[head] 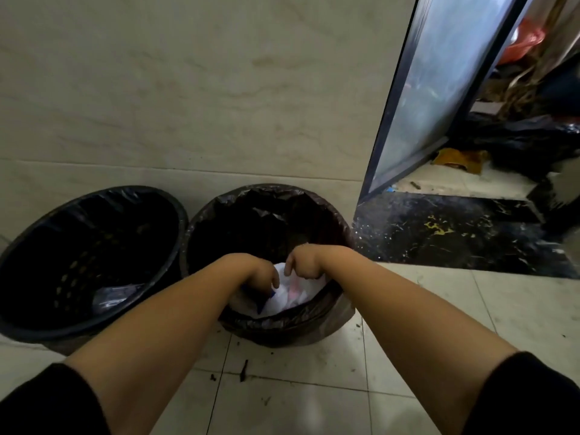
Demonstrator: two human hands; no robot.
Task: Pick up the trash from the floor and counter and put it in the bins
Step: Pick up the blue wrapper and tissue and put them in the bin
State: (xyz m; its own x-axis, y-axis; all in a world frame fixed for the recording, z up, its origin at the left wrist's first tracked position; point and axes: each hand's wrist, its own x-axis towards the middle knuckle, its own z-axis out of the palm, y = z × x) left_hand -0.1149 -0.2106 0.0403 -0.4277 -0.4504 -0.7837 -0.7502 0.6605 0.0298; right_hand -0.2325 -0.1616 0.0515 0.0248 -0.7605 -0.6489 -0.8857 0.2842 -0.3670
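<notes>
1. Black plastic liners fill two round bins against a pale marble wall (204,89); the right bin (329,328) stands at the frame's centre, the left bin (28,321) at nine o'clock, their rims touching.
2. Both hands reach inside the right bin: the left hand (262,271) curls its fingers down onto white crumpled trash (292,296), touching a blue scrap (270,295); the right hand (303,262) pinches the white wad's upper edge.
3. A glossy wrapper (114,298) lies in the left bin.
4. At two o'clock, a glass door (439,89) stands open above a dark marble threshold (455,233).
5. Dirt specks (243,370) dot the white floor tiles (298,403) at six o'clock.
</notes>
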